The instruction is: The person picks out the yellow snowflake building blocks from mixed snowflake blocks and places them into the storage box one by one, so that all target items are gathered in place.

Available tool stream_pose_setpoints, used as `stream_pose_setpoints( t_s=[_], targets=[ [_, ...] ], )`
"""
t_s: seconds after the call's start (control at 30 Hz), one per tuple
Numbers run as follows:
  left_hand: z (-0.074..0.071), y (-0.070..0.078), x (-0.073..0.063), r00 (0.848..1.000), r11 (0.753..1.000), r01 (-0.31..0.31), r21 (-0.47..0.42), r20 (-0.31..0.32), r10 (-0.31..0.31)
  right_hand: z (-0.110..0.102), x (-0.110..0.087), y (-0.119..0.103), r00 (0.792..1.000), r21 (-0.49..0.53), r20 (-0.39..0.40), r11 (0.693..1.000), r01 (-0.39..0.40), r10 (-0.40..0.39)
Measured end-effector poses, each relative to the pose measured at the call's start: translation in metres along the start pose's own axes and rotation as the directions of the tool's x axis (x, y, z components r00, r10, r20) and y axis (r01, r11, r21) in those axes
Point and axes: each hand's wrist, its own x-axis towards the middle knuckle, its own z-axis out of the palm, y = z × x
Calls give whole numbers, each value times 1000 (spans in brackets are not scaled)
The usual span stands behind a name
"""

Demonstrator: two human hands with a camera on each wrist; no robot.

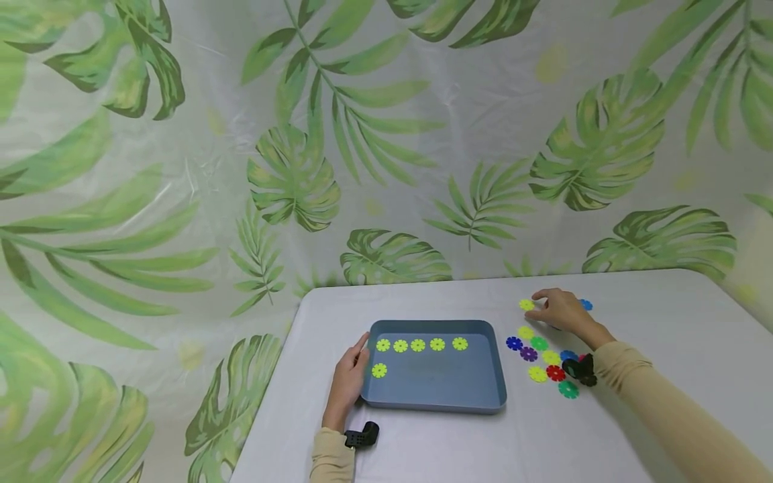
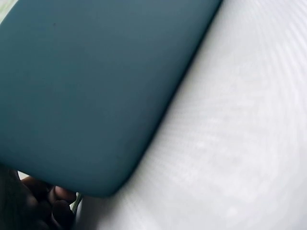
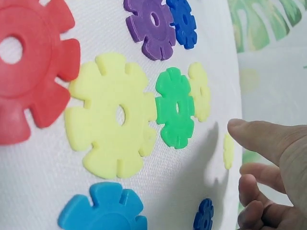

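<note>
A blue-grey tray [image 1: 435, 389] lies on the white table, with several yellow notched plastic discs [image 1: 418, 345] in a row along its far side. One more yellow disc [image 1: 379, 370] sits below the row's left end. My left hand [image 1: 347, 382] holds the tray's left rim; in the left wrist view its curled fingers [image 2: 60, 203] show by the tray's edge. At the right, my right hand [image 1: 561, 312] reaches toward a far yellow disc [image 1: 527, 304], thumb and index finger apart, nothing visible between them. In the right wrist view that disc [image 3: 228, 151] appears just beyond the fingertips.
Right of the tray lie loose notched discs, among them a red disc [image 1: 555, 373], a purple disc [image 1: 529, 353], a green disc [image 1: 568, 389] and a dark blue disc [image 1: 514, 343]. A blue disc [image 1: 586, 304] lies behind the right hand. A leaf-patterned curtain [image 1: 386, 168] hangs behind the table.
</note>
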Motion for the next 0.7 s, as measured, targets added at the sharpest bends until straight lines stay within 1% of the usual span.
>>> stream_pose_setpoints(
  t_s=[0.33, 0.53, 0.7],
  targets=[
    [0, -3, 2, 1000, 1000, -9, 5, -1, 9, 4, 4, 3, 999, -14, 24, 999, -47, 47],
    [0, -3, 3, 1000, 1000, -15, 4, -9, 15, 5, 9, 5, 1000, -22, -14, 1000, 11, -11],
    [0, -4, 3, 1000, 1000, -14, 5, 4, 14, 5, 13, 7, 999, -33, -20, 999, 40, -41]
  ],
)
